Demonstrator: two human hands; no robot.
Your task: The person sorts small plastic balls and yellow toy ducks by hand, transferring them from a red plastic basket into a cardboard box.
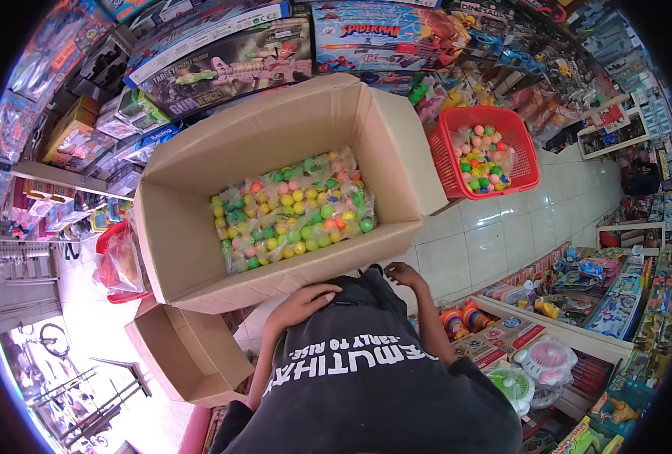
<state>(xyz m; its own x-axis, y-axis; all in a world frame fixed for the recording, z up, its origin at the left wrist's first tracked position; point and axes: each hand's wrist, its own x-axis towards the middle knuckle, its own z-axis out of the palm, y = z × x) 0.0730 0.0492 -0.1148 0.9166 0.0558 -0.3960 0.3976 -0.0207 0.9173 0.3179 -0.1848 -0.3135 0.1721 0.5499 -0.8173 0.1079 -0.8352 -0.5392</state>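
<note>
My left hand (309, 301) lies flat on the lower front of my black shirt (366, 378), its fingers stretched toward the right. Close to the dark cloth at my waist, my right hand (405, 275) hangs with loosely bent fingers and nothing visible in it. Just ahead of both hands stands a large open cardboard box (275, 284). Inside it lie clear plastic bags of small coloured balls (298, 208), mostly yellow and green, with some pink and orange.
A red plastic basket (529, 170) with more bagged balls stands right of the box. A smaller open cardboard box (200, 356) is at the lower left. Boxed toy guns (237, 64) are stacked behind. Shelves with fans (544, 359) and toys line the right, beside the tiled floor (487, 250).
</note>
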